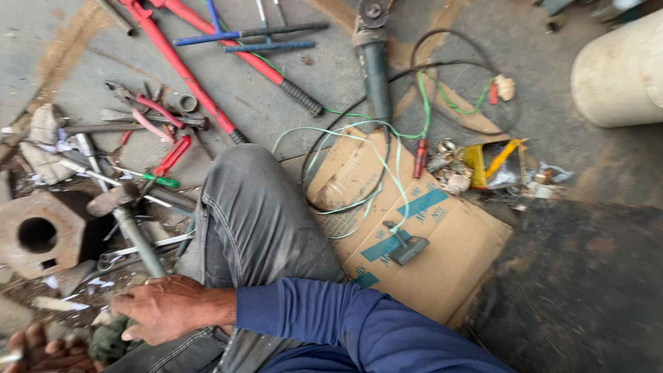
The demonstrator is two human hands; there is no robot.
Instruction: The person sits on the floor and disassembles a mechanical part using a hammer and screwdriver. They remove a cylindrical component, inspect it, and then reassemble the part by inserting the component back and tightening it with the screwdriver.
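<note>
1. Here, the person sits on the ground, and a knee in grey trousers point(255, 221) fills the middle of the head view.
2. The hand with the blue sleeve, which I take as the right hand point(169, 307), reaches across the body to the lower left. Its fingers are closed around the lower end of a hammer handle point(138, 242).
3. The hammer has its long axis steeply tilted: the grey handle runs from the fist up and a little to the left, and the rusty hammer head point(110, 198) is at the upper end, pointing to the left side.
4. The left hand point(45, 351) is at the bottom left corner, cut by the frame edge. The fingers look curled, but I cannot tell if it holds something.
5. Just left of the hammer head lies a heavy rusty metal block with a round hole point(38, 235).
6. Around the hammer there is little open room: wrenches, red-handled pliers point(169, 155) and small scrap lie near on the left and above.
7. Farther up, long red bolt cutters point(186, 69) lie diagonal on the concrete.
8. To the right of the knee a flat cardboard piece point(428, 242) is spread, with green string and a black cable over it, and an angle grinder point(376, 69) above its upper edge.
</note>
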